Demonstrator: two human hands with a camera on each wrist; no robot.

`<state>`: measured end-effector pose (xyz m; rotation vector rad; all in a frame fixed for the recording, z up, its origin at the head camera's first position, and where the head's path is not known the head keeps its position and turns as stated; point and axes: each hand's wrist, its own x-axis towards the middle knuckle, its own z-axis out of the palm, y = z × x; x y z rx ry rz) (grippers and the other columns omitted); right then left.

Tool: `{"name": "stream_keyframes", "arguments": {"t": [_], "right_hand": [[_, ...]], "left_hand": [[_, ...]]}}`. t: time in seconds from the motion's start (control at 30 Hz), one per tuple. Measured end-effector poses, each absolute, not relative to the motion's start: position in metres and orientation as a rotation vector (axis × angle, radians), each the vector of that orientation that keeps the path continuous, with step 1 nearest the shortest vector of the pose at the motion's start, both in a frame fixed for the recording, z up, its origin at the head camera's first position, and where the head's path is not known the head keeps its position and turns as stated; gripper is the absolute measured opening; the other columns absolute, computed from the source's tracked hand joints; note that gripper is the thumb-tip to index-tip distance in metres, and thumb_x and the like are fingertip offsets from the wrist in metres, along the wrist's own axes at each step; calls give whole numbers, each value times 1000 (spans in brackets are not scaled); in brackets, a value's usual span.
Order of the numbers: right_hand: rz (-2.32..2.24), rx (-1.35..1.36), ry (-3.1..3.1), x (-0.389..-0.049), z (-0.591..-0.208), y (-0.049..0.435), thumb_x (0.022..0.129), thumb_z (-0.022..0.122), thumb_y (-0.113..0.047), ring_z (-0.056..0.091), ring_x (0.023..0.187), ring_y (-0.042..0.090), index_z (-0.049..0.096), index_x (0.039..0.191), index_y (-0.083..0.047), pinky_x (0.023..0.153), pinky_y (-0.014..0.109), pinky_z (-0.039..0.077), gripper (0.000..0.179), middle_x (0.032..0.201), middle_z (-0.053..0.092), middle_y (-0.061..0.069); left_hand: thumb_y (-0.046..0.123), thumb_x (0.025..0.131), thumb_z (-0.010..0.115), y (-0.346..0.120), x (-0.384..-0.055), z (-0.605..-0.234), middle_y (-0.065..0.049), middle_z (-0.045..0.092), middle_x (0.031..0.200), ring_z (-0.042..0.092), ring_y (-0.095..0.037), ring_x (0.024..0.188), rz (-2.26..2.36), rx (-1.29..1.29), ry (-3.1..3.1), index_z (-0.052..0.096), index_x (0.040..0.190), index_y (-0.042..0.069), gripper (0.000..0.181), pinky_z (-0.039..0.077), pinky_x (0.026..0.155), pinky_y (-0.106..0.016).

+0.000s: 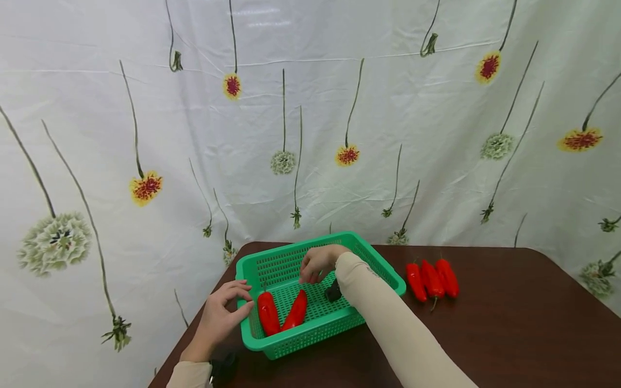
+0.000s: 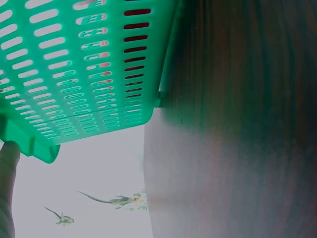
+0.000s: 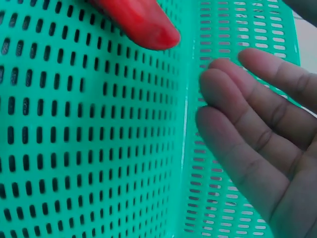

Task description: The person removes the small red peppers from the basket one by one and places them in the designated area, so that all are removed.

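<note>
A green plastic basket point(image 1: 291, 342) with slotted sides stands on the table. Inside it, toward the left end, lie two red peppers, a left one point(image 1: 268, 313) and a right one point(image 1: 296, 311); the tip of one pepper point(image 3: 153, 29) shows in the right wrist view. My right hand point(image 1: 316, 263) is over the basket's inside, fingers loosely bent and holding nothing. At the basket's left rim is my left hand point(image 1: 224, 311), its fingers relaxed; in the left wrist view a finger point(image 2: 7, 173) lies close to the rim, and whether it touches cannot be told.
Several things surround the basket. Three more red peppers point(image 1: 432, 280) lie side by side on the dark brown table point(image 1: 509, 323), right of the basket. Behind the table hangs a white cloth point(image 1: 436, 205) printed with flowers.
</note>
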<state>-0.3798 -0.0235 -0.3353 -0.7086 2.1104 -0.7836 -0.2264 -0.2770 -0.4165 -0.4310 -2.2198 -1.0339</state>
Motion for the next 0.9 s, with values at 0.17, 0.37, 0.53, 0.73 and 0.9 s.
{"name": "stream_keyframes", "arguments": {"t": [0.17,0.37,0.53,0.73,0.9], "right_hand": [[-829,-695,2115,-380,-344,-28,94,69,-15,60,122,39,67,118,-1,107,51,48,28,119,67,20],[-828,-688,2128,-378,-352,-30,93,71,-16,63,111,34,70,106,-5,106,52,48,17,118,67,21],[-824,-673,2125,-379,-358,-31,91,73,-17,63,116,34,71,109,-6,105,50,49,21,109,69,10],[-819,-676,2115,-381,-364,-32,92,72,-18,62,118,33,69,113,-6,106,48,49,24,112,68,8],[-813,-673,2119,-380,-369,-31,93,71,-17,62,118,33,68,116,-5,105,47,50,26,115,67,9]], "left_hand": [[-5,78,79,-276,-227,-415,-12,73,107,61,-8,112,-1033,-439,-2210,72,82,12,19,47,91,-11],[-2,80,79,-275,-227,-415,-10,73,109,61,-11,113,-1046,-426,-2225,73,82,11,15,49,91,-12],[1,81,80,-275,-226,-414,-8,73,109,61,-9,113,-1065,-411,-2233,73,82,17,17,49,91,-14],[1,81,80,-274,-225,-414,-9,74,108,60,-8,113,-1075,-410,-2232,73,82,15,16,49,91,-14],[1,81,79,-274,-224,-414,-9,73,109,59,-5,114,-1093,-409,-2235,73,82,16,17,49,91,-13]]}}
